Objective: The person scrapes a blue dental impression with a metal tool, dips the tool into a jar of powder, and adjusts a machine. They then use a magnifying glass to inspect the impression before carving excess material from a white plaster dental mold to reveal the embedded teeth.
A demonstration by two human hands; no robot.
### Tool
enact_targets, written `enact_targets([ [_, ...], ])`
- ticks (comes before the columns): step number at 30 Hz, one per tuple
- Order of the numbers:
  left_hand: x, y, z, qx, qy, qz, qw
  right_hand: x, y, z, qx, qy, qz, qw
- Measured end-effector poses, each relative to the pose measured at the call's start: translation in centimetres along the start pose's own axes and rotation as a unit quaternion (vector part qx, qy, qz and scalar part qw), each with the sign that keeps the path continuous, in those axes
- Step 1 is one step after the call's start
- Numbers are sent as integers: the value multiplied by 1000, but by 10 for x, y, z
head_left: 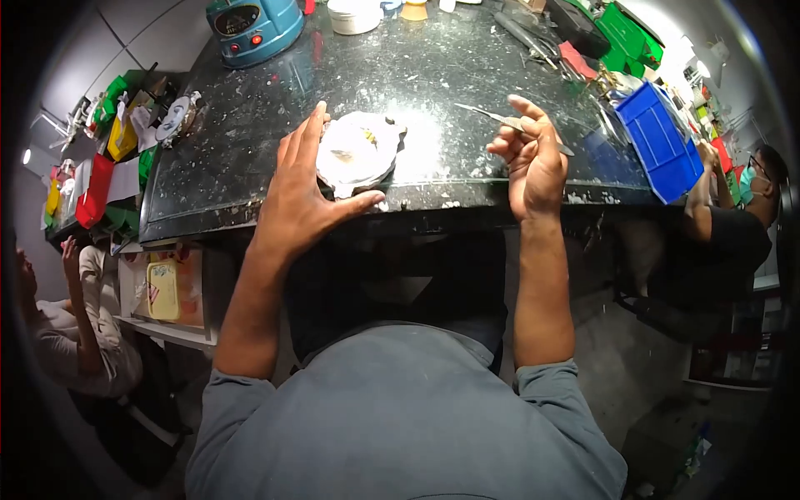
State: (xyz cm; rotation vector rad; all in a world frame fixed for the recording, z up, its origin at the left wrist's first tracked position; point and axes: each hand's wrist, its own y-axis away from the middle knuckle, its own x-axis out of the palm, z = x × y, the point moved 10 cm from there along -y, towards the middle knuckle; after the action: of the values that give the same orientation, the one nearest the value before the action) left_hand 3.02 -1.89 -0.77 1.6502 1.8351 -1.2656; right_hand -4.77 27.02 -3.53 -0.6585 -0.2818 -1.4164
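Note:
A roughly round white plaster cast (358,158) with a small yellow patch on top lies on the dark bench near its front edge. My left hand (300,179) curves around the cast's left side, fingers along the far left and thumb across the near edge, steadying it. To the right, my right hand (533,154) is raised, pinching a slim metal carving tool (500,118) between thumb and fingers. The tool's narrow tip points left, apart from the cast. What is under the cast is hidden.
Behind the cast stand a blue machine (254,32) and a white tub (354,15). A blue tray (658,142) sits at the right bench edge, with tools and a green bin (629,40) beyond. Co-workers sit at left and right; an open drawer (167,287) is at lower left.

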Motion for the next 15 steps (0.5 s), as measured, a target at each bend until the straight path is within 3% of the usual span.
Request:
enact_targets([
  [2,-1,-1,2,-6,12,7,1000,17,2,-4,27,28,3,999],
  [4,-4,0,-2,48,43,33,997,27,5,-3,7,158,8,987],
  [6,-4,-2,9,38,65,45,996,38,14,3,-41,247,29,968],
  [10,-1,0,10,42,101,40,993,35,26,0,-22,260,8,965],
  [13,3,7,7,-18,-12,-3,1000,53,42,0,-53,273,43,960],
  [15,3,5,1,5,-12,3,1000,86,74,-3,-94,340,186,917],
])
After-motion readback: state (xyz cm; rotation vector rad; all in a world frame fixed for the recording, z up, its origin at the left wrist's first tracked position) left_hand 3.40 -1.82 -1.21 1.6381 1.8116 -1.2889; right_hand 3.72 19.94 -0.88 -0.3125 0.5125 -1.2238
